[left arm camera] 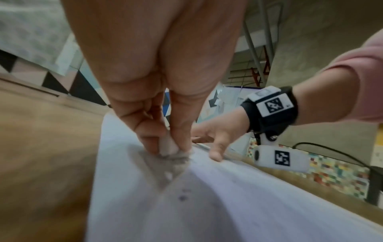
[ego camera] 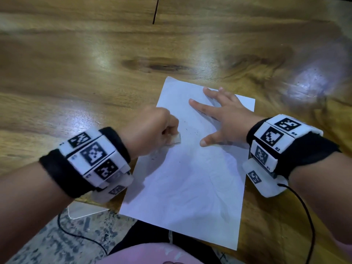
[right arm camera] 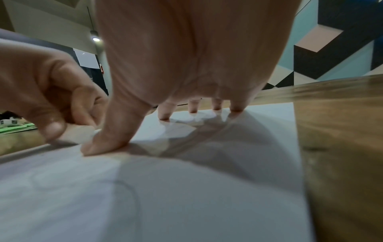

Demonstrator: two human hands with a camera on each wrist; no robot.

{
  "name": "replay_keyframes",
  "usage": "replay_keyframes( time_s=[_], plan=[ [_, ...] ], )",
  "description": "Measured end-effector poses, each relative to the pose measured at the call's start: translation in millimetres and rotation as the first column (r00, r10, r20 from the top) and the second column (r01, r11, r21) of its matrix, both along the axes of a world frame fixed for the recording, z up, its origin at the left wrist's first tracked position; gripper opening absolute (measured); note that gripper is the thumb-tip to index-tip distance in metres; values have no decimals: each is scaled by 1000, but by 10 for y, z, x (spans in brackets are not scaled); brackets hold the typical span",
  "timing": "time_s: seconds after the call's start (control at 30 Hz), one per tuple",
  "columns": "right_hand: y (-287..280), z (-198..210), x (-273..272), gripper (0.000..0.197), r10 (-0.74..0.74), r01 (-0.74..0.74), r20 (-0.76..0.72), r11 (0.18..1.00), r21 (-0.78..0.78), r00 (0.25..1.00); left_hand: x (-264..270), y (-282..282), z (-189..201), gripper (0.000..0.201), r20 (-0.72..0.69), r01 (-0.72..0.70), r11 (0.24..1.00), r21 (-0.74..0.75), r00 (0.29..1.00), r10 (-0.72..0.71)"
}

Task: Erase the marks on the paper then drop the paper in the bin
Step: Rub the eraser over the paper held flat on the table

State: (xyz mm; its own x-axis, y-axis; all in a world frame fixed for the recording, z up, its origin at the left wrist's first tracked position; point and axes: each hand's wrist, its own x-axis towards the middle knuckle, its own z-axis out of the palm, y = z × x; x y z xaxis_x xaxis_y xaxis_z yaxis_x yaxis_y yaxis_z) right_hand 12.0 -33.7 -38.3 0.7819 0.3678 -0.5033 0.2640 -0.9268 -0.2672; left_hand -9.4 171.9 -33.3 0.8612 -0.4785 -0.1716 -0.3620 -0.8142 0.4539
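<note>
A white sheet of paper [ego camera: 190,178] lies on the wooden table [ego camera: 76,73], its near end hanging over the table's edge. My left hand [ego camera: 152,128] pinches a small white eraser [ego camera: 175,139] and presses it on the sheet's left part. Dark crumbs and faint pencil marks [ego camera: 190,128] lie beside the eraser. My right hand [ego camera: 222,115] rests flat on the sheet's far right part with its fingers spread. In the left wrist view the eraser [left arm camera: 167,147] touches the paper [left arm camera: 207,204] between thumb and fingers. In the right wrist view the spread fingertips [right arm camera: 192,109] press on the paper [right arm camera: 186,196]. No bin is in view.
A thin dark line [ego camera: 155,10] runs across the tabletop at the far middle. A black cable [ego camera: 308,216] trails from my right wrist unit. Below the table edge are speckled floor [ego camera: 47,241] and a pale flat object [ego camera: 83,210].
</note>
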Motion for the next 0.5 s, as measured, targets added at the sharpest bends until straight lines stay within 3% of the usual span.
replay_keyframes(
  time_s=[0.1,0.2,0.37,0.43,0.5],
  plan=[
    [-2,8,5,101,-6,6,-10,1000,-2,1000,-338,198,-25,22,-138,127,991,-42,982,-132],
    [2,22,0,101,-5,5,-9,1000,-4,1000,-428,290,8,15,-280,141,989,-44,949,-147],
    [8,10,3,101,-8,8,-2,1000,-12,1000,17,98,50,8,-36,-74,997,-31,997,73],
    [10,-3,9,102,-10,10,1,1000,-17,1000,-32,126,17,2,-4,-59,997,-43,998,59],
    [4,-13,10,102,-11,11,4,1000,-16,1000,-232,247,-21,13,-59,11,999,-47,998,-14]
  ],
)
